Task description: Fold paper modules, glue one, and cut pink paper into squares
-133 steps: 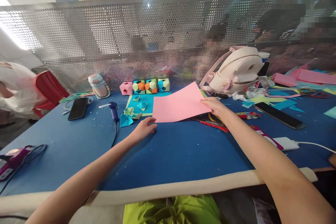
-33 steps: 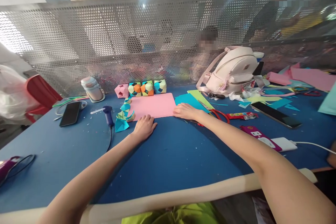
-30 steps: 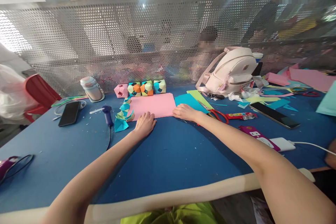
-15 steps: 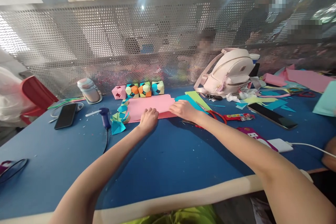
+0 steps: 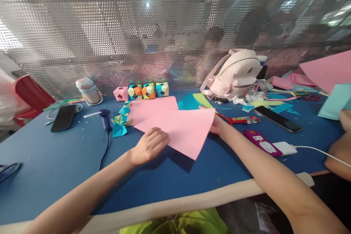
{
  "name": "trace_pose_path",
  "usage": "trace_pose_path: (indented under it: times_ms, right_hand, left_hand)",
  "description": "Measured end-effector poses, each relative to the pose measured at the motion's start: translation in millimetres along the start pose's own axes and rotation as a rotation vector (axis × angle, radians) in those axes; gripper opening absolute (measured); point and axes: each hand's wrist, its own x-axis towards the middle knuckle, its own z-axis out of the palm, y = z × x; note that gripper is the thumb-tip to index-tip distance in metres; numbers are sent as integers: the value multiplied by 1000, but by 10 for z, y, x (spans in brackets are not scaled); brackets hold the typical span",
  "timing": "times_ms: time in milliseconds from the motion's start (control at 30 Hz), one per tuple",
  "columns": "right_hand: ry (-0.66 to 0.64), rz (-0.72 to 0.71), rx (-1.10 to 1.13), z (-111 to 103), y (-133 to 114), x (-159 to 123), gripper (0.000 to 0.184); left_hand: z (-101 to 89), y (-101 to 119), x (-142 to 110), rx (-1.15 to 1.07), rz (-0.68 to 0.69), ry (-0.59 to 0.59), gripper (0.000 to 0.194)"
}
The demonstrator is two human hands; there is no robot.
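My left hand (image 5: 150,145) has its fingers curled over the near left edge of a sheet of pink paper (image 5: 188,129), which is raised and tilted above the table. At the sheet's far right corner, my right hand (image 5: 216,121) grips it, with part of the fingers hidden behind the paper. Under and behind this sheet lies more pink paper (image 5: 156,105). To its left are folded blue and green paper pieces (image 5: 119,129). Blue paper (image 5: 189,101) and yellow-green paper (image 5: 201,98) lie just beyond my right hand. Red scissor handles (image 5: 224,117) show beside my right wrist.
Folded paper cubes (image 5: 142,91) line the back. A glue gun (image 5: 104,120), phone (image 5: 63,118) and bottle (image 5: 89,91) stand left. Rightward are a backpack (image 5: 237,75), another phone (image 5: 278,119), a power bank (image 5: 285,148), paper scraps and another person's hand (image 5: 344,120) with pale green paper.
The pink sheet has been lifted and swung toward me, off the other pink paper. My left hand has come nearer; my right hand has moved right with the sheet's corner.
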Motion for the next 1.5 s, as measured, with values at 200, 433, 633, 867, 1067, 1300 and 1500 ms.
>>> trace_pose_path:
  times_ms: [200,433,633,867,1067,1300,1500]
  right_hand:
    - [-126,188,169,49,96,-157,34]
    - [-14,172,254,-212,127,-263,34]
    - [76,131,329,-336,142,-265,37]
    - [85,140,348,-314,180,-247,38]
    - [50,212,316,-240,209,-208,35]
    - [87,262,248,-195,182,-211,33]
    - [78,246,206,-195,89,-276,33]
  left_hand:
    - [-38,174,-91,-29,126,-138,28]
    - [-221,8,-293,-42,-61,-138,30]
    - [-234,-164,-323,-48,-844,-33,25]
    - [-300,-109,-273,-224,-1094,-85,37]
    - [-440,-123,-287,-441,-1182,-224,30]
    - [-398,-131,-357,-612,-1230,-258,25]
    - [-438,-151,-328,-745,-1352,-250,29]
